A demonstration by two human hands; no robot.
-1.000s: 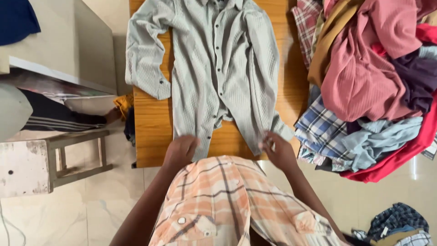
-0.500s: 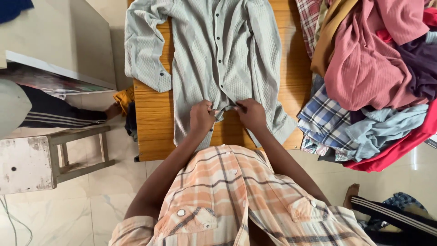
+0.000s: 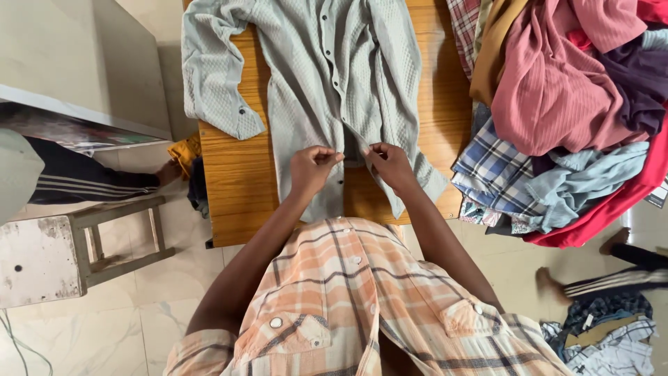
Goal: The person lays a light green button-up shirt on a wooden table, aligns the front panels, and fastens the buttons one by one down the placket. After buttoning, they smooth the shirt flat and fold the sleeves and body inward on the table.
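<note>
- Wooden table (image 3: 236, 188) — carries the whole spread; bare boards show at its left and near edges.
- Heap of mixed clothes (image 3: 570, 118) — pink, dark purple, red, pale blue and checked pieces piled at the table's right end, some hanging over the edge.
- Grey-green button shirt (image 3: 334, 76) — lies flat, front up, along the middle of the table, one sleeve folded down at the left side. Its two front edges, apart at the hem a second ago, are now drawn together at the lower placket, so fastening looks to be in hand.
- White stool (image 3: 42, 257) — on the tiled floor at left, well apart from the table.
- Left hand (image 3: 313, 167) — moved in from the hem corner; fingertips pinched on the left front edge of the shirt.
- Right hand (image 3: 388, 163) — likewise brought inward; pinched on the right front edge, just beside the left hand.
</note>
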